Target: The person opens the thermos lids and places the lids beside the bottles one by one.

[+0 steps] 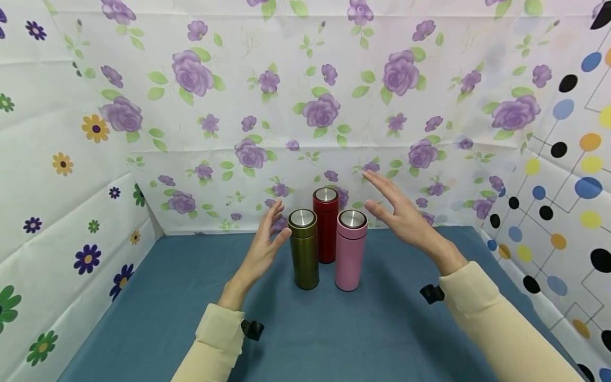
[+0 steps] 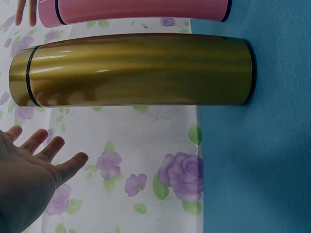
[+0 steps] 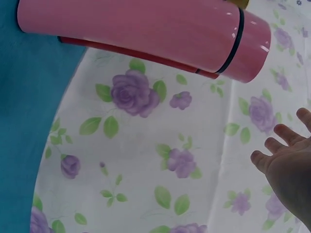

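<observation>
Three thermos flasks with shiny steel lid tops stand upright, close together, in the middle of the table in the head view. The olive-green flask (image 1: 305,257) is front left, the pink flask (image 1: 349,260) front right, and the red flask (image 1: 327,233) behind them. My left hand (image 1: 260,246) is raised just left of the green flask, fingers spread and holding nothing. To the right of the pink flask my right hand (image 1: 406,217) hovers higher, its fingers extended and nothing in it. In the left wrist view a gap shows between the hand (image 2: 34,174) and the green flask (image 2: 141,70).
A blue-green cloth (image 1: 191,297) covers the table. Behind it hangs a white curtain with purple roses (image 1: 191,71). A flower-patterned sheet (image 1: 47,175) bounds the left side and a dotted sheet (image 1: 563,201) the right. Small black devices sit at both wrists.
</observation>
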Demonstrator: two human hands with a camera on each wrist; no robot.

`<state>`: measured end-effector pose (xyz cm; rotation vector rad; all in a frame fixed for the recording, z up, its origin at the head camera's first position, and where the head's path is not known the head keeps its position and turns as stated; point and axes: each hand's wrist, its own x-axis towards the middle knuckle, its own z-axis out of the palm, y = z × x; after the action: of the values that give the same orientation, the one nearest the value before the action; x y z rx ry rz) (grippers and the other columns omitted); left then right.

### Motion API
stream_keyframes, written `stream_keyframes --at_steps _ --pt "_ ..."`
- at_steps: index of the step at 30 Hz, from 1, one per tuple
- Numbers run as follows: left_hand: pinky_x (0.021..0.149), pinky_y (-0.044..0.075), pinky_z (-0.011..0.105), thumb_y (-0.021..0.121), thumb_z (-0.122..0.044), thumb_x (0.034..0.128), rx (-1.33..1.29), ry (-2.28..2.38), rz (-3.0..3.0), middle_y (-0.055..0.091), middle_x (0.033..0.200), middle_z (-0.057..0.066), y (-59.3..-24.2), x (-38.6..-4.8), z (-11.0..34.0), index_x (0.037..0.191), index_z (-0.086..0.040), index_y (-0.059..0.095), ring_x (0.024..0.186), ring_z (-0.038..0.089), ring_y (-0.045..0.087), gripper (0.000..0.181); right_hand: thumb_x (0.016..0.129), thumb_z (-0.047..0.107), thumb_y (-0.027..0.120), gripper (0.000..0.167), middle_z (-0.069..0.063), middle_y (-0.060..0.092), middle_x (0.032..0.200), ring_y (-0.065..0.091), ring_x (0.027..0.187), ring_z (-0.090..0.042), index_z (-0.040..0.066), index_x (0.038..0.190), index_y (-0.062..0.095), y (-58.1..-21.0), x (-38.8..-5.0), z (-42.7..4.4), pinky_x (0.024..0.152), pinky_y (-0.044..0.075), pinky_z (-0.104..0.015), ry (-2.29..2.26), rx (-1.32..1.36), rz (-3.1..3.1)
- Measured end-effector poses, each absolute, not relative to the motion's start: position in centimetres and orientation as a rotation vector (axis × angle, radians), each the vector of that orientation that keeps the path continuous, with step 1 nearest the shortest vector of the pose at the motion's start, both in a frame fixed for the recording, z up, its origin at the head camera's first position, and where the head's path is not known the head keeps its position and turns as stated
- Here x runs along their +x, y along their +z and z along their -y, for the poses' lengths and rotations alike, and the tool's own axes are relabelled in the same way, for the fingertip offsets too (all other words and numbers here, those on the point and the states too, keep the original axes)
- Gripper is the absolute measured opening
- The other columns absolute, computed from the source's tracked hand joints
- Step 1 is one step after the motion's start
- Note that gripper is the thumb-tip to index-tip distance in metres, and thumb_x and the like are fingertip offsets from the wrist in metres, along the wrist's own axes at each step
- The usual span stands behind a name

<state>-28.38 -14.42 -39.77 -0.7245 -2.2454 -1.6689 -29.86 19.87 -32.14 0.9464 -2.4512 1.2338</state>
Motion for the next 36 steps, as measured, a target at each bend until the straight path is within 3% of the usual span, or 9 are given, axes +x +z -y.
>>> stream_keyframes --at_steps 6,14,27,32,36 --pt "0.121 0.022 0.066 0.061 -0.057 0.1014 -0.700 -1.682 2.248 0.027 0.166 0.017 -40.5 -28.6 13.9 0.166 -0.018 0.023 0.153 0.037 0.028 0.084 0.109 0.035 0.058 0.064 0.003 0.021 0.172 0.015 0.158 -0.023 0.032 0.166 0.029 -31.4 -28.8 -18.9 0.117 0.019 -0.074 1.200 1.015 2.403" --pt "0.120 0.022 0.068 0.063 -0.057 0.1001 -0.659 -1.735 2.263 0.026 0.167 0.013 -41.3 -28.6 13.1 0.167 -0.019 0.021 0.153 0.036 0.028 0.087 0.107 0.042 0.059 0.066 0.009 0.021 0.172 0.016 0.158 -0.018 0.029 0.165 0.031 -30.8 -27.7 -17.5 0.119 0.021 -0.070 1.153 1.083 2.364" --pt "0.122 0.025 0.062 0.075 -0.031 0.0953 -0.547 -1.834 2.280 0.027 0.166 0.011 -42.2 -28.3 12.2 0.166 -0.022 0.022 0.152 0.034 0.029 0.089 0.106 0.052 0.055 0.069 0.007 0.021 0.172 0.018 0.158 -0.019 0.026 0.165 0.032 -30.6 -26.3 -15.1 0.121 0.023 -0.064 1.133 1.233 2.299" --pt "0.122 0.026 0.061 0.078 -0.031 0.0944 -0.528 -1.824 2.311 0.027 0.167 0.010 -42.7 -28.5 12.1 0.167 -0.020 0.020 0.153 0.033 0.028 0.093 0.106 0.056 0.053 0.069 0.010 0.018 0.172 0.017 0.158 -0.017 0.030 0.165 0.031 -30.6 -26.0 -14.4 0.120 0.025 -0.065 1.150 1.259 2.290" --pt "0.122 0.025 0.060 0.079 -0.032 0.0937 -0.501 -1.826 2.334 0.027 0.168 0.009 -43.1 -28.6 12.1 0.167 -0.021 0.018 0.154 0.032 0.027 0.096 0.105 0.057 0.053 0.070 0.007 0.016 0.173 0.014 0.159 -0.019 0.026 0.165 0.033 -30.8 -25.9 -13.8 0.120 0.024 -0.066 1.143 1.286 2.282"
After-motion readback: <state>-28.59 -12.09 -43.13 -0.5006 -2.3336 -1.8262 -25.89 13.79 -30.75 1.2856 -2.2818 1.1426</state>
